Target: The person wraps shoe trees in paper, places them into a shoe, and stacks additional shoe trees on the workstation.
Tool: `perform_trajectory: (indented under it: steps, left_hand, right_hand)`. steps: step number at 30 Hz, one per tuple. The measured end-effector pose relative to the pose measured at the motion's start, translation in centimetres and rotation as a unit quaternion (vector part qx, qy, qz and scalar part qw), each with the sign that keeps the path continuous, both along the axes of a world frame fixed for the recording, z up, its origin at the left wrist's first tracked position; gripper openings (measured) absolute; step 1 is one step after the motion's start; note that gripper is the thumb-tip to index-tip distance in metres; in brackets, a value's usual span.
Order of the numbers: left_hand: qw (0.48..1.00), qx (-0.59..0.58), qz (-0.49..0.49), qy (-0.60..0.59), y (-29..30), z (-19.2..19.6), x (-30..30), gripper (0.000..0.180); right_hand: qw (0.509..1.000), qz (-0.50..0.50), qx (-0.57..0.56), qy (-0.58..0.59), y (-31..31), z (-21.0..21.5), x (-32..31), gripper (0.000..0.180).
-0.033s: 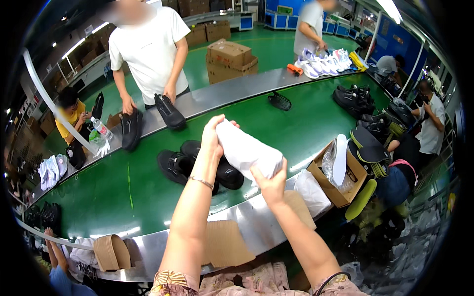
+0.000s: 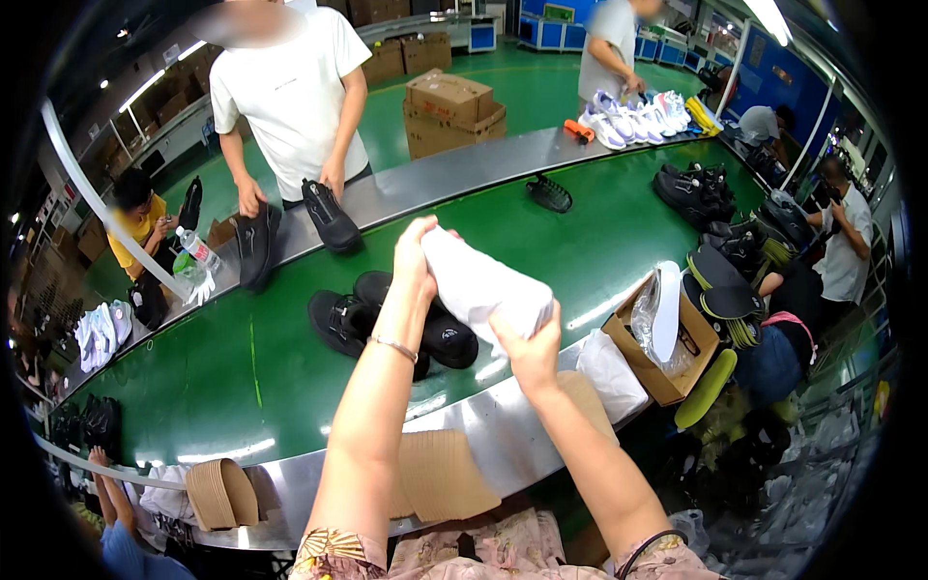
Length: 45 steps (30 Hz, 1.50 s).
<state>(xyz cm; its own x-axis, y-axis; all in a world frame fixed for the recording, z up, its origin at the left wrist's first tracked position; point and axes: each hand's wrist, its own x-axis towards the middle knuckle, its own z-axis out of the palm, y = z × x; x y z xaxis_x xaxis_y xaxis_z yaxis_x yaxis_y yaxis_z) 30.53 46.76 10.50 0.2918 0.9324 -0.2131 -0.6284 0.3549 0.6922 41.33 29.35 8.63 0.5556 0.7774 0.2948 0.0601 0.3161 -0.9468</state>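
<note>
1. Nothing has visibly changed: left hand (image 2: pixel 414 253) and right hand (image 2: pixel 530 340) stay clamped on the white paper wad (image 2: pixel 483 285)
2. Wad held above black shoes (image 2: pixel 391 321), which lie at seven o'clock

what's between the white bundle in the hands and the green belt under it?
Head view: the pair of black shoes lies on the green belt, just below the white bundle, partly hidden by the left forearm.

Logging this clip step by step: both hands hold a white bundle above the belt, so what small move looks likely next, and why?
Probably lowering the white paper bundle toward the pair of black shoes just beneath. The left hand holds its far end and the right hand its near end, raised over the green belt. The shoes lie side by side, with nothing visibly tucked into them.
</note>
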Motion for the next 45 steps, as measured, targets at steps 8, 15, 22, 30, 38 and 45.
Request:
perform_trajectory:
  steps: [8, 15, 22, 30, 38, 45]
  left_hand:
    - [0.998, -0.046, 0.042, -0.013, 4.3, -3.2, -1.7, 0.032]
    - [0.694, 0.255, 0.107, 0.665, -2.1, -7.5, -8.7, 0.039]
    - [0.592, 0.295, -0.035, 0.749, 2.2, -12.3, -6.3, 0.027]
    - [0.754, 0.324, -0.031, 0.571, 3.7, -13.5, -5.5, 0.016]
    - [0.734, 0.333, -0.077, 0.587, 4.7, -13.6, -5.9, 0.017]
    - [0.75, 0.326, -0.043, 0.574, 3.5, -14.1, -6.7, 0.016]
  right_hand:
    - [0.998, 0.011, -0.058, 0.012, 4.8, 0.3, -0.9, 0.051]
    - [0.934, 0.029, -0.254, -0.25, -0.4, -4.3, 2.9, 0.055]
    - [0.846, 0.129, -0.153, -0.494, 5.7, -6.9, -0.4, 0.051]
    - [0.777, 0.006, -0.205, -0.595, 11.2, -11.6, -5.1, 0.041]
    - [0.773, 0.071, -0.353, -0.523, 12.5, -11.6, -6.5, 0.028]
    - [0.727, 0.093, -0.338, -0.59, 14.2, -15.3, -7.7, 0.03]
